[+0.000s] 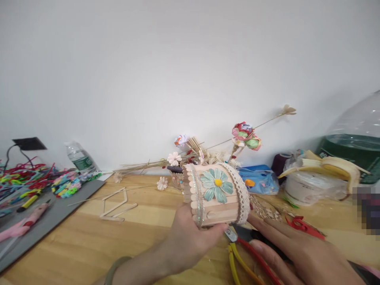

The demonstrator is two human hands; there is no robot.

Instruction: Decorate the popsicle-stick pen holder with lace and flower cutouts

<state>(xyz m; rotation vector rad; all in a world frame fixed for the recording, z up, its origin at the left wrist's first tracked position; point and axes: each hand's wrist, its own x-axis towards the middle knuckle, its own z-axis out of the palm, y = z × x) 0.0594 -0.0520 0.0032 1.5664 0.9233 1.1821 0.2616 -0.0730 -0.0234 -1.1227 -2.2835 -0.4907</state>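
My left hand [192, 237] is wrapped round a craft-stick pot [215, 211], which is tilted on its side above the table. A blue-green flower [217, 185] with a yellow centre decorates its side. Lace trim [244, 196] circles the right end, and a glittery band runs round the left end. Beside the lace is my right hand [299, 249], its fingers stretched out and apart; whether a fingertip touches the pot is hard to tell. Under that hand lie pliers [233, 236] with red and yellow handles, partly covered.
Behind the pot are stemmed flowers [243, 132]. Loose craft sticks [114, 202] lie left of it. A grey mat [71, 206] holds coloured strips and a pink glue gun [31, 221]. At right stand a peeled banana [329, 166], a plastic-wrapped tub [303, 190] and a large bottle [356, 146].
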